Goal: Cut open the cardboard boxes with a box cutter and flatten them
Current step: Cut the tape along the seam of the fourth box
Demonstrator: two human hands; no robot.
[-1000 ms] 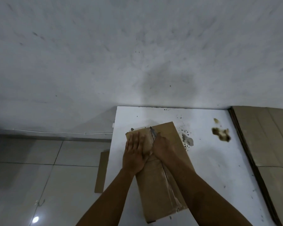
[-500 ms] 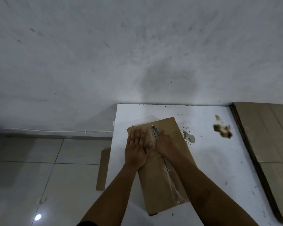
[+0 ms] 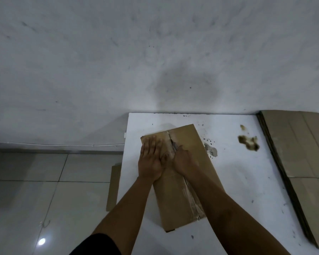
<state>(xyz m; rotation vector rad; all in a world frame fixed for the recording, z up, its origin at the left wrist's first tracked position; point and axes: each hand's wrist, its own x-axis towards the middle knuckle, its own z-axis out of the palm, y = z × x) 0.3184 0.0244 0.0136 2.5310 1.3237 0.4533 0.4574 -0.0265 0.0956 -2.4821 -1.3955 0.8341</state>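
**Right hand grips cutter in box seam**

Gripping the box cutter [image 3: 174, 145], the right hand [image 3: 184, 160] holds its blade in the top seam of the cardboard box [image 3: 180, 197], near the far end. The left hand [image 3: 151, 159] lies flat with fingers straight, pressing the box top beside the seam. The box rests on the white table [image 3: 247, 181]; flattened cardboard [image 3: 302, 162] is stacked along the table's right side.

1. No text, label, brand, number or sign can be read anywhere in the head view
2. The cardboard box [image 3: 180, 173] under the hands shows only plain brown faces and clear tape
3. The flattened cardboard stack [image 3: 298, 162] at 3 o'clock carries no legible print
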